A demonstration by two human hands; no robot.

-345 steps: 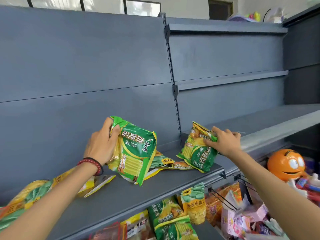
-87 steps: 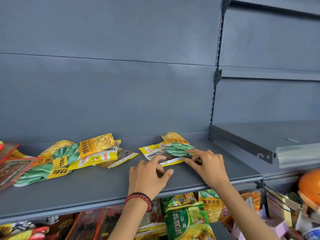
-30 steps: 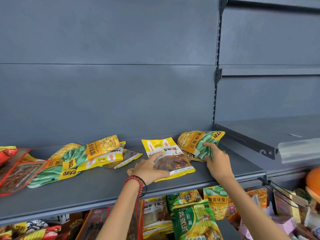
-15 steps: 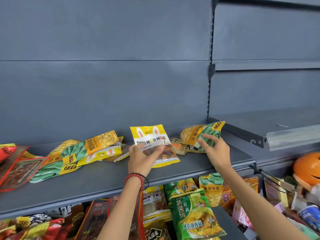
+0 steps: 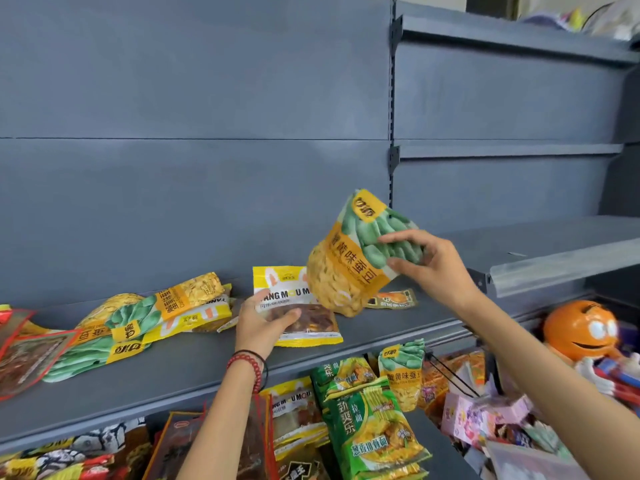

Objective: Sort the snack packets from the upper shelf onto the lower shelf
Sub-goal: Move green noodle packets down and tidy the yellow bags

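Raised off the upper shelf [image 5: 173, 368] since earlier, the broad-bean packet [image 5: 349, 271] is pinched at its right side by the right hand [image 5: 436, 268], long axis near upright; the yellow packet [image 5: 291, 296] is gripped on the shelf by the left hand [image 5: 259, 327].

Left grip [image 5: 261, 327] low, right grip [image 5: 433, 265] higher, fingers curled.

Yellow packet [image 5: 289, 296] on upper shelf [image 5: 173, 368], "ANG MOU M", raised bean packet [image 5: 349, 268], "蟹黄味蚕豆", on lower shelf [image 5: 441, 457], small bean packet [image 5: 403, 377], "蟹黄味蚕豆", green noodle packet [image 5: 372, 431], "劲爽乐 拉面" and "葱香排骨面", second yellow packet [image 5: 292, 407], "NG MOU MOU".
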